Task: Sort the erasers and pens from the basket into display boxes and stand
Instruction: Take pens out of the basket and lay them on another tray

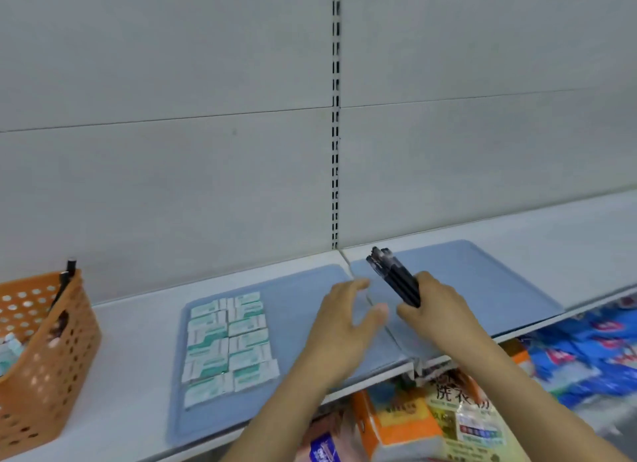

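The basket (pixel 51 351) at the left looks like orange plastic, its walls pierced with round holes. The two trays (pixel 303 289) appear as smooth, matt blue-grey plastic. The erasers (pixel 227 344) sit in white and green paper-like sleeves. The pens (pixel 396 279) have dark, slightly glossy plastic barrels. The shelf (pixel 138 330) and back panel (pixel 172 82) look like matt, pale painted metal. Packages (pixel 586 351) below shine like glossy film.

A shop aisle: a pale metal retail shelf (pixel 138 341) runs along a grey back panel, split by a slotted upright (pixel 335 116) of the kind used for hanging store shelving. On the shelf, rows of boxed erasers (pixel 227 344) are laid out for display, and below it sit packaged goods (pixel 586 351), including printed detergent bags (pixel 458 413).
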